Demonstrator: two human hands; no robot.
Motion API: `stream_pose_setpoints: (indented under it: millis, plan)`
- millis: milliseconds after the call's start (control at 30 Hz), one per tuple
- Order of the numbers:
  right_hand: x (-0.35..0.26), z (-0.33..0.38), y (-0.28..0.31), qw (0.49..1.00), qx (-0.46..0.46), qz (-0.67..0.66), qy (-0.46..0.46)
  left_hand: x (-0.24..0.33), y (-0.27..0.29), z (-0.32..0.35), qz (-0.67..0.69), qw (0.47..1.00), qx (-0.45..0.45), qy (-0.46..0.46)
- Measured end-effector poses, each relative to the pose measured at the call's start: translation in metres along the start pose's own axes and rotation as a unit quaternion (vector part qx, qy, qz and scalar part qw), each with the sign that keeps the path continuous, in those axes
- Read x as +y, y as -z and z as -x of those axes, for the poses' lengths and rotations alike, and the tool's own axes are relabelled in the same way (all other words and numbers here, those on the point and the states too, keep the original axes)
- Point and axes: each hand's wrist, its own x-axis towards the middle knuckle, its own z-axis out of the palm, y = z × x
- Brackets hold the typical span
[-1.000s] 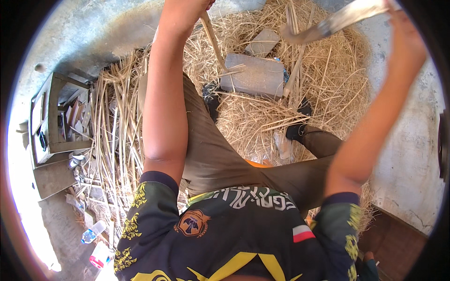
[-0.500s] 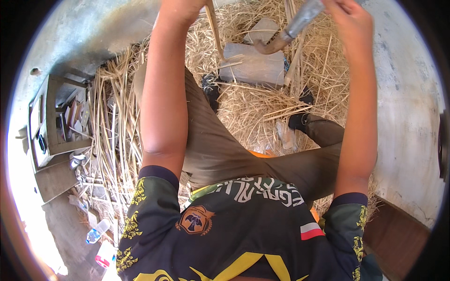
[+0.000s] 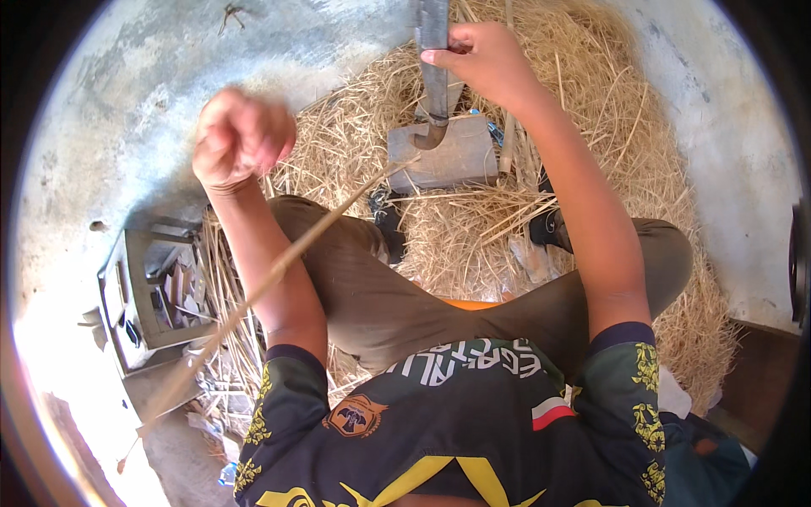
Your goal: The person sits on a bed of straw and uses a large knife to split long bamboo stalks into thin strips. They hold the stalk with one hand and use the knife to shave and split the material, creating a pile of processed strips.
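My right hand (image 3: 490, 63) grips a long grey machete (image 3: 434, 80) by its flat metal blade. Its hooked wooden handle (image 3: 429, 138) points down over a grey wooden block (image 3: 460, 156), in front of my legs. My left hand (image 3: 243, 139) is raised at the left, smeared by motion; its fingers look bent. A long thin strip of bamboo or cane (image 3: 279, 270) slants across my left forearm, from the block's near left edge toward the lower left. It does not visibly touch the left hand.
Straw and shavings (image 3: 591, 110) cover the floor around the block. Long strips (image 3: 221, 270) lie at my left, beside an open wooden cabinet (image 3: 139, 296). Pale walls (image 3: 338, 42) rise at the back and right. My bent legs (image 3: 380, 296) frame the near side.
My left hand has moved left and nearer. My right hand has moved left with the machete, which now hangs more upright. The strip now slants across my left forearm.
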Motion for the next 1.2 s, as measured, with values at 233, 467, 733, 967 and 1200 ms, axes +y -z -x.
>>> stream_pose_setpoints:
  millis: [233, 467, 733, 967, 1200]
  plan:
    - [-0.038, -0.006, 0.025, 0.981, -0.114, -0.155, -0.023, -0.101, -0.022, -0.055, -0.517, 0.764, 0.190, 0.335]
    - [0.010, 0.039, 0.043, 0.936, -0.307, 0.101, -0.137, -0.131, -0.021, -0.034, -0.433, 0.807, 0.289, 0.277]
    - [0.310, 0.393, -0.071, 0.576, -0.594, 0.278, -0.487, -0.176, -0.014, -0.044, -0.483, 0.753, 0.232, 0.383]
    - [0.250, 0.369, -0.096, 0.609, -0.429, 0.336, -0.576, -0.187, 0.002, -0.029, -0.498, 0.706, 0.231, 0.447]
    - [0.248, 0.370, -0.103, 0.602, -0.333, 0.272, -0.673, -0.202, 0.015, -0.013, -0.492, 0.721, 0.227, 0.431]
